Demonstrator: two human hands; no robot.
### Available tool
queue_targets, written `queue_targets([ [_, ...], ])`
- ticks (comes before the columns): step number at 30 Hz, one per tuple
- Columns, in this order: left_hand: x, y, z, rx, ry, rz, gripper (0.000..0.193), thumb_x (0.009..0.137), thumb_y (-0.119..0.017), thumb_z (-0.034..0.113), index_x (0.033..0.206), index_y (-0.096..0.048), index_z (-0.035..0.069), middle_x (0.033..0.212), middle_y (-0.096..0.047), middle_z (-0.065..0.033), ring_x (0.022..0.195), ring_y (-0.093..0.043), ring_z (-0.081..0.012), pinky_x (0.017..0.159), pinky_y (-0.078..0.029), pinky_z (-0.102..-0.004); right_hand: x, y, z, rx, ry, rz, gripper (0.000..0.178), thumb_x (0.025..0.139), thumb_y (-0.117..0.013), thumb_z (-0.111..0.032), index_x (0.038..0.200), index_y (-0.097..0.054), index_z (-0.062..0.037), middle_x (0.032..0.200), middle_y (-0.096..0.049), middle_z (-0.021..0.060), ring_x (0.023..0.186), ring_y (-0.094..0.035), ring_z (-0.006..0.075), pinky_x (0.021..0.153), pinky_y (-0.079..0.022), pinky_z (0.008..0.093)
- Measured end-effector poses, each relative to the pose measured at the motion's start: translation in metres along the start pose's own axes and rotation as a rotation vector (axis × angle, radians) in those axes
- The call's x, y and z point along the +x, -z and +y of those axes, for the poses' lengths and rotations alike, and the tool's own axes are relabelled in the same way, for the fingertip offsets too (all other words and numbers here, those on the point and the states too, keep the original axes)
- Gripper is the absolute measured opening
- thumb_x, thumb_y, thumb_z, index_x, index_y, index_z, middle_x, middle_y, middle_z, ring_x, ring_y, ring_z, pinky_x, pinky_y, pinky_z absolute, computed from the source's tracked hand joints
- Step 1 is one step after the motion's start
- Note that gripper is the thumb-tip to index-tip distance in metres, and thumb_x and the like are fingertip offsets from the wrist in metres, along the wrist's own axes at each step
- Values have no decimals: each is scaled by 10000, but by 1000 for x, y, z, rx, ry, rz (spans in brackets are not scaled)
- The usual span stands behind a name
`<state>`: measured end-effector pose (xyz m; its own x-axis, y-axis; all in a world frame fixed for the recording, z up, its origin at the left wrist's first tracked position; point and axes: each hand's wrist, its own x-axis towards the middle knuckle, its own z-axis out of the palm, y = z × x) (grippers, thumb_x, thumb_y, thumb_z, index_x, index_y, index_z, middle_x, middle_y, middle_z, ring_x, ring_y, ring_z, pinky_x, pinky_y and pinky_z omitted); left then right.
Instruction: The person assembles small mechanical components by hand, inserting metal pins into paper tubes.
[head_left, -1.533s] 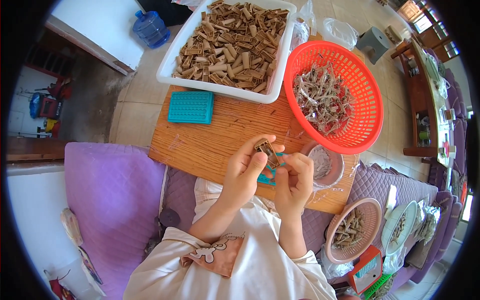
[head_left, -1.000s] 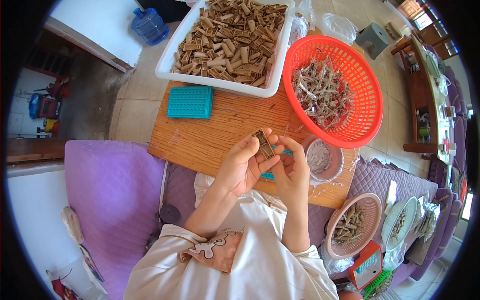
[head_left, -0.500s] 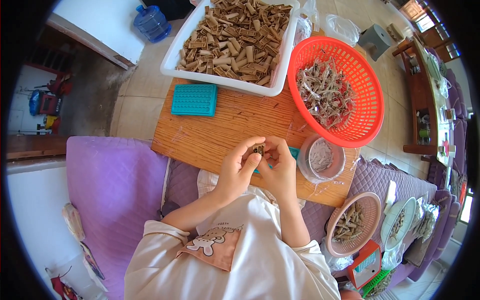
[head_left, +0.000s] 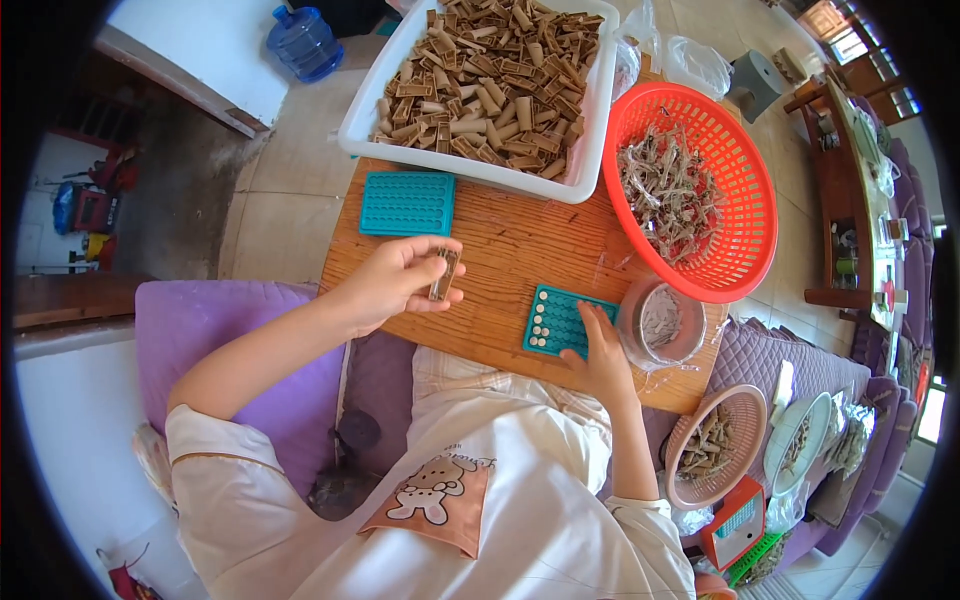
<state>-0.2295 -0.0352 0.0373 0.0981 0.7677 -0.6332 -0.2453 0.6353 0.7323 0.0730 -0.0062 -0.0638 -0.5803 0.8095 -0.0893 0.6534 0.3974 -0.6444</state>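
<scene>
Thumb and fingertips of the left hand (head_left: 395,283) pinch 1 brown casing (head_left: 445,276) above the wood-grained desk (head_left: 490,235), at 9 o'clock from its middle, while the right hand (head_left: 606,362), fingers spread, hangs over 1 teal tray (head_left: 565,318) at 5 o'clock; whether its fingertips touch anything cannot be told. The casing looks light and stiff, likely molded plastic, its smooth skin a little slippery and its thin walls apt to crack under a hard squeeze; the long sides seem the surest hold. The white discs (head_left: 540,319) in the tray appear light, hard and easily dropped, best taken by the rim. Counted in view: 2 hands, 1 casing held, about 7 discs at the tray's left side, with more possibly hidden, and 2 trays, the other teal tray (head_left: 407,203) lying at 10 o'clock. At 11 o'clock, 1 white bin (head_left: 470,169) bears heaped casings (head_left: 490,95) too many to count; at 2 o'clock, 1 red basket (head_left: 748,200) holds tangled strips (head_left: 670,185), also past counting. At 4 o'clock, beside the tray, stands 1 round tub (head_left: 693,340) of pale bits (head_left: 661,314), number unclear. Farther toward 4 o'clock, off the desk, sit 1 pink basket (head_left: 745,415) and 1 pale green basket (head_left: 815,425).
</scene>
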Motion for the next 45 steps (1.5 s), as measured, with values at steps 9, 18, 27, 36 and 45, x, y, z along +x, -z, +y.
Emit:
queue_targets([
  [9, -4, 17, -12, 50, 190, -351, 363, 852, -517, 107, 1192, -416, 33, 1048, -524, -50, 877, -580, -155, 746, -508, -277, 21, -24, -15, -71, -22, -4, 654, 629, -687, -91, 1212, -395, -47, 1254, -388, 202, 1176, -347, 374, 944, -346, 413],
  [18, 4, 18, -10, -43, 135, -270, 357, 850, -517, 97, 1193, -439, 37, 1003, -546, -19, 877, -564, -114, 760, -488, -248, 48, -66, -46, -35, 0, 257, 302, 706, -621, -44, 996, -536, -30, 901, -581, 116, 793, -543, 283, 678, -457, 360],
  [27, 1, 12, -6, -52, 120, -350, 379, 864, -504, 133, 1217, -408, 36, 1031, -534, -32, 915, -566, -135, 776, -482, -254, 41, -74, -44, -160, 11, 288, 215, 722, -577, 3, 933, -551, -27, 781, -572, 98, 701, -544, 250, 590, -461, 332],
  [36, 3, 12, -16, 82, -28, -353, 415, 819, -567, 89, 1199, -418, 11, 1023, -529, -69, 897, -574, -148, 750, -497, -255, 44, -42, -123, 268, 190, 628, 265, 658, -665, 30, 883, -533, -13, 766, -599, 108, 655, -581, 228, 547, -469, 298],
  [45, -4, 6, -19, 227, -270, -280, 345, 777, -590, 48, 1110, -513, 1, 1033, -566, -75, 948, -530, -117, 795, -474, -262, 54, -60, -135, 292, 454, 781, 286, 620, -661, 77, 870, -553, -9, 795, -588, 96, 657, -562, 229, 544, -470, 288],
])
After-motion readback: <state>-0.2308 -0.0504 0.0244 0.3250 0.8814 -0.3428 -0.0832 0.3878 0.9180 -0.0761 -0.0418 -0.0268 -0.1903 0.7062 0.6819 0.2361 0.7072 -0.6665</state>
